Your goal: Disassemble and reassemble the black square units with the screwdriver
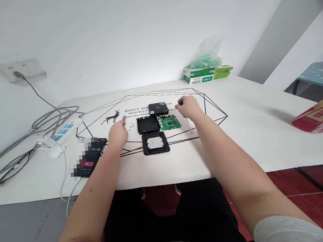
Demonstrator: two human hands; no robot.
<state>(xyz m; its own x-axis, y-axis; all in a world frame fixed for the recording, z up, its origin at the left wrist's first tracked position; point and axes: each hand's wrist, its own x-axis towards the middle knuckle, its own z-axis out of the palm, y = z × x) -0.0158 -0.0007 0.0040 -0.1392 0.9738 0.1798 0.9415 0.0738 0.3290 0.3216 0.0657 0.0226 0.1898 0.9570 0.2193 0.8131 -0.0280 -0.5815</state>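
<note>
My right hand [189, 105] is closed around a screwdriver [189, 125]. Part of its dark handle shows at the fingers, and the thin metal shaft slants down toward the tabletop. Just left of it lies a green circuit board [170, 122]. My left hand [118, 133] rests on the table with one finger stretched forward and the others curled; nothing shows in it. Several tiny screws [131, 127] lie beside that hand. Between the hands are a black open casing [148, 125], a black lid [158, 108] and a black base with a silvery plate [155, 143].
A phone [93, 156] lies left of my left forearm. A white power strip [64, 134] and looped grey cables [25, 135] take up the left side. Green boxes [199, 74] with a plastic bag [208, 54] stand at the back. A red package [317, 116] sits at the right.
</note>
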